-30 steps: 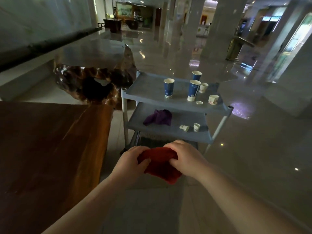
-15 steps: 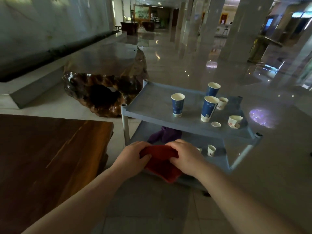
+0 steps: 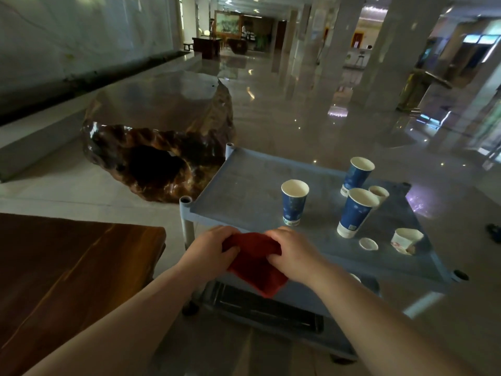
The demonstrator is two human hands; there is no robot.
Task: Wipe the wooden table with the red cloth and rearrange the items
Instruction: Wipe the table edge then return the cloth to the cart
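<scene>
Both hands hold the red cloth (image 3: 254, 264) in front of me, over the near edge of a grey cart (image 3: 244, 185). My left hand (image 3: 208, 251) grips its left side and my right hand (image 3: 292, 251) grips its right side; a corner of the cloth hangs down. The wooden table (image 3: 67, 267) lies at lower left, its top bare. On the cart's top shelf stand three blue paper cups (image 3: 294, 202), (image 3: 355, 213), (image 3: 357, 175) and small white cups (image 3: 405, 240), (image 3: 378, 192), plus a small white dish (image 3: 368, 244).
A large glossy root-wood stump table (image 3: 160, 126) stands behind the cart's left corner. Polished floor stretches ahead with pillars (image 3: 387, 50) at the right. A low ledge (image 3: 40, 137) runs along the left wall. The cart's lower shelves are mostly hidden by my arms.
The view has closed in on the cart and it now sits larger and further right. The purple cloth on the lower shelf has gone out of sight. Both hands still hold the red cloth.
</scene>
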